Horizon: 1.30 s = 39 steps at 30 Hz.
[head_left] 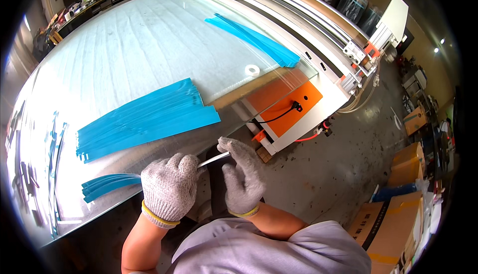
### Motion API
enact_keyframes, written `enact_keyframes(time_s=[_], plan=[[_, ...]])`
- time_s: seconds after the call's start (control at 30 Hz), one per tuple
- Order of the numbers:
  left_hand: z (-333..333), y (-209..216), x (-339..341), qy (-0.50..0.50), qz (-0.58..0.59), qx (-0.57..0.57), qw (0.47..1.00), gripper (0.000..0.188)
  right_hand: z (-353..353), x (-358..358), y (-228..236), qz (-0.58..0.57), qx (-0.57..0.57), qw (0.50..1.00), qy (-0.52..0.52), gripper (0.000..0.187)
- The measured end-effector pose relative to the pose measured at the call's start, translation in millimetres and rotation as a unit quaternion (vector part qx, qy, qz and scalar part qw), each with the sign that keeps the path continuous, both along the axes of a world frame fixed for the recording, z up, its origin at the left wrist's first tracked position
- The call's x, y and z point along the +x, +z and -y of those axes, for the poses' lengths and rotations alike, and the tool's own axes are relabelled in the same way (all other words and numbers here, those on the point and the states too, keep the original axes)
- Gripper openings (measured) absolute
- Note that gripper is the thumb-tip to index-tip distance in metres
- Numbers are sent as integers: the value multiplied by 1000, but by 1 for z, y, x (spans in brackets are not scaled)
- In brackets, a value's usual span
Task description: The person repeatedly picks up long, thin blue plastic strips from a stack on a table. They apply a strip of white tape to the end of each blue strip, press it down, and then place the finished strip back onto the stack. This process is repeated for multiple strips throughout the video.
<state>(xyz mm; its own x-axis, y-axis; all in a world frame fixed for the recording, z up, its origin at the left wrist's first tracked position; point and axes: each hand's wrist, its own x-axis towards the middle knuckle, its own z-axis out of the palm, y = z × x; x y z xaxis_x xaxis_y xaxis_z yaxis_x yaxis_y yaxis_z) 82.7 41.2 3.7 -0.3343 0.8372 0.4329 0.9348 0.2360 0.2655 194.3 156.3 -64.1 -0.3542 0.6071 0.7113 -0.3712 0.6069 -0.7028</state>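
My left hand [170, 187], in a grey knit glove with a yellow cuff, is closed in a fist at the near edge of the glass-like table top. A small fanned bundle of blue strips [110, 184] runs into it from the left. Out of its right side sticks a thin whitish length [214, 160]; whether it belongs to the same strips is hidden by the fist. My right hand [244, 177], gloved alike, has thumb and fingers apart beside the tip of that length. Contact there cannot be made out. A wide stack of blue strips [149, 119] lies just beyond my left hand.
Another blue bundle [256, 40] and a white tape ring [252, 70] lie farther back on the sheet-covered table [134, 40]. Along the right runs a machine rail [279, 0] with an orange panel [286, 109] and cable. Cardboard boxes [393, 224] stand on the floor at right.
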Motion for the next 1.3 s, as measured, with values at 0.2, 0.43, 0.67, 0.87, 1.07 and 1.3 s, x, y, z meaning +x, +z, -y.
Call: enact_keyframes(time_s=[0.2, 0.43, 0.67, 0.87, 1.07, 1.3], plan=[[1, 1, 1, -20, 38, -17, 999, 11, -7, -5, -2, -55, -119, 991, 3, 35], [7, -4, -4, -2, 46, -14, 999, 16, -7, -10, 6, -20, -51, 998, 3, 25], [19, -13, -16, 36, 46, -36, 998, 21, -126, -30, 19, 131, 5, 991, -24, 16], [14, -7, -14, 36, 68, -25, 997, 17, -260, -61, -6, 357, 226, 897, -133, 27], [12, -6, -16, 41, 79, -24, 996, 13, -256, -67, -3, 363, 126, 921, -61, 40], [11, -11, -27, 42, 54, -12, 998, 16, -126, -12, 23, 125, -265, 916, 274, 66]])
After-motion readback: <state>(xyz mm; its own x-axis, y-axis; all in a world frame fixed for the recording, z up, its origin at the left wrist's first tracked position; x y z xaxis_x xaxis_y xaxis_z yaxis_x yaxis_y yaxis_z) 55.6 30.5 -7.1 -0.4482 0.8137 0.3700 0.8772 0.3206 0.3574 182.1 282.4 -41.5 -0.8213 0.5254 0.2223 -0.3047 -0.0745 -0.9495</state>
